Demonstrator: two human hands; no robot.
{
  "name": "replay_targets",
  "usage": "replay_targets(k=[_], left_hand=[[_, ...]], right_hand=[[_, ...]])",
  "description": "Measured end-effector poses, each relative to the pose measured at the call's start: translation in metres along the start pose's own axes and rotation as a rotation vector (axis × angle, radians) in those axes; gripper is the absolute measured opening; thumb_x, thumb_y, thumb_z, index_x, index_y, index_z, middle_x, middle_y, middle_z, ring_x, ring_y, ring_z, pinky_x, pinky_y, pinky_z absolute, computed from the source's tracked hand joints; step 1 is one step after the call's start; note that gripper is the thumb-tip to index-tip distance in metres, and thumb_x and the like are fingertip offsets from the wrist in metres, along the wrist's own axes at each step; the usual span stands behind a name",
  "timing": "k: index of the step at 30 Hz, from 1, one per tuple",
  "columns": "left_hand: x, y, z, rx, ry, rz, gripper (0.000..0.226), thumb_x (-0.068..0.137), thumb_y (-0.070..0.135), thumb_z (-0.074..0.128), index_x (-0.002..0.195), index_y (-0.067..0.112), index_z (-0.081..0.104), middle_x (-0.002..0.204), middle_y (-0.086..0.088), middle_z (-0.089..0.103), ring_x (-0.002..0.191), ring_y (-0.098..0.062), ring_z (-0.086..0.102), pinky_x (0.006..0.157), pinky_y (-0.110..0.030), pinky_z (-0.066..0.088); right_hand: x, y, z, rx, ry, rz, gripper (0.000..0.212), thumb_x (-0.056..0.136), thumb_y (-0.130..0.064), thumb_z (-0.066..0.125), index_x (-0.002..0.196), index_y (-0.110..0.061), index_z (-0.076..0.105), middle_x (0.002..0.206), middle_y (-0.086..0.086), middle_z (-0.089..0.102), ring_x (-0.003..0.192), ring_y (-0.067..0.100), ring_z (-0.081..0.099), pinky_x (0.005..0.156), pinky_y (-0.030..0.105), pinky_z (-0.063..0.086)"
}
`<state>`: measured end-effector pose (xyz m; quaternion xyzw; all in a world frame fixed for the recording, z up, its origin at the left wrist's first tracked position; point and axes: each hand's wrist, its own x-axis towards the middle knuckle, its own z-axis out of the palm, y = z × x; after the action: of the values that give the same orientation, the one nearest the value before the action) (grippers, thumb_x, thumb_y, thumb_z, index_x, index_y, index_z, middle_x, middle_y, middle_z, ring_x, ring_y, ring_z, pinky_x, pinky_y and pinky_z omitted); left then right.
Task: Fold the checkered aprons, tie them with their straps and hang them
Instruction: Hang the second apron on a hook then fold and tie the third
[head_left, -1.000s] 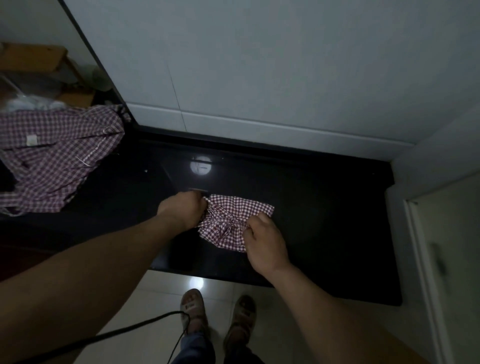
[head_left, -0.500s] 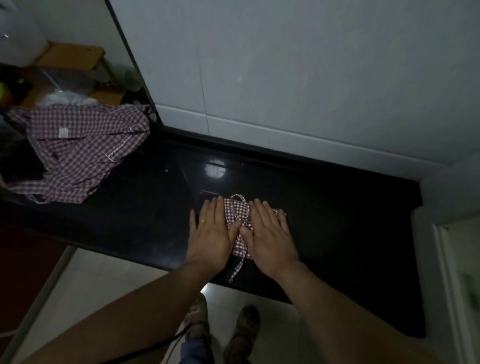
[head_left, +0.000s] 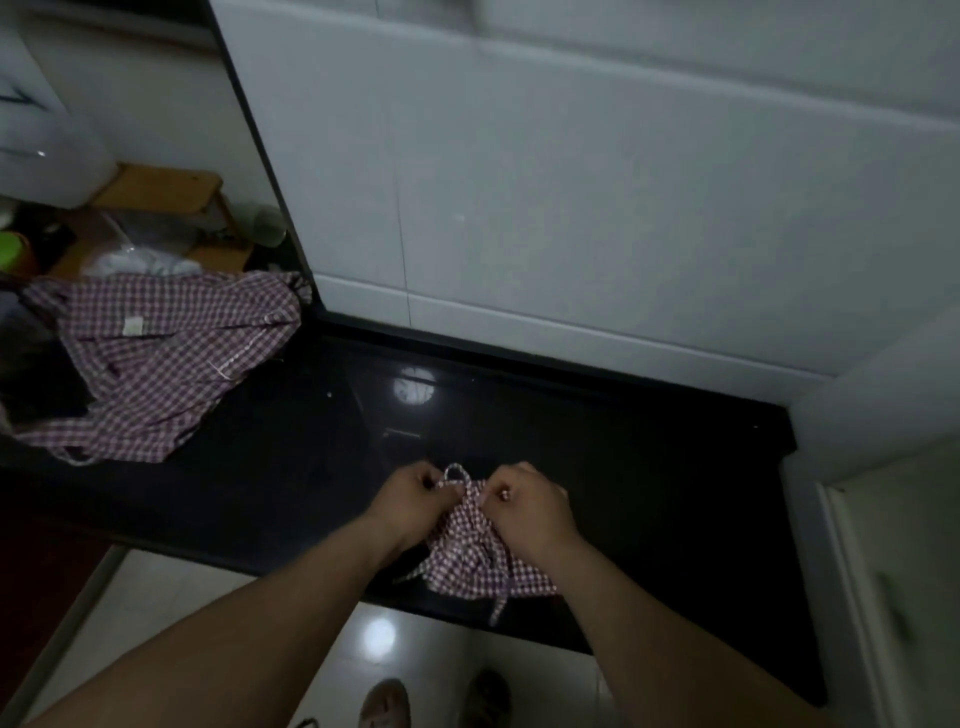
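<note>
The tying step is in hand. The folded apron (head_left: 480, 564) is a small, crumpled bundle at the near edge of the black counter (head_left: 675, 499), and both hands work its strap (head_left: 456, 473) at the top of it. The left hand (head_left: 413, 493) pinches the strap with curled fingers from one side. The right hand (head_left: 527, 506) pinches it the same way from the other, and a small loop stands up between them. The next move probably calls for a steady pull outward to draw the knot snug without loosening the folds; hanging comes after that. The cloth looks thin and soft, woven in small red-and-white checks. The strap is a narrow flat band of the same stuff, and one loose end (head_left: 497, 608) trails toward the counter's front edge. The counter is glossy and mirrors a round light. A second apron (head_left: 156, 364) lies unfolded in a loose heap well apart at the far left, showing a pale label.
</note>
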<state>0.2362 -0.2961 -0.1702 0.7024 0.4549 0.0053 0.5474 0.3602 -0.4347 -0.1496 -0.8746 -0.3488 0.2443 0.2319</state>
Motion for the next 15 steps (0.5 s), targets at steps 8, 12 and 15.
replay_targets(k=[8,12,15], left_hand=[[-0.028,0.053,-0.012,-0.236,-0.077,0.035,0.018,0.090,0.013,0.073,0.083,0.016,0.057,0.070,0.000,0.065,0.068,-0.014,0.059,0.068,-0.036,0.049],[-0.047,0.121,-0.031,-0.357,-0.052,0.153,0.024,0.091,0.007,0.066,0.103,0.028,0.062,0.091,-0.007,0.074,0.075,-0.016,0.067,0.070,-0.034,0.055],[-0.056,0.169,-0.053,-0.453,-0.142,0.202,0.030,0.095,-0.002,0.056,0.103,0.025,0.067,0.087,-0.015,0.074,0.068,-0.017,0.067,0.059,-0.026,0.053]], right_hand=[[-0.037,-0.036,-0.052,-0.025,0.148,-0.083,0.017,0.087,-0.045,0.055,0.097,-0.033,0.059,0.100,-0.016,0.059,0.093,0.010,0.063,0.088,0.042,0.051],[-0.045,-0.078,-0.095,-0.165,0.178,-0.210,0.036,0.090,-0.051,0.042,0.122,-0.042,0.058,0.116,-0.019,0.062,0.110,0.007,0.059,0.096,0.040,0.045],[-0.048,-0.105,-0.139,-0.031,0.144,-0.182,0.043,0.094,-0.058,0.046,0.135,-0.048,0.054,0.125,-0.023,0.059,0.119,0.002,0.057,0.105,0.040,0.045]])
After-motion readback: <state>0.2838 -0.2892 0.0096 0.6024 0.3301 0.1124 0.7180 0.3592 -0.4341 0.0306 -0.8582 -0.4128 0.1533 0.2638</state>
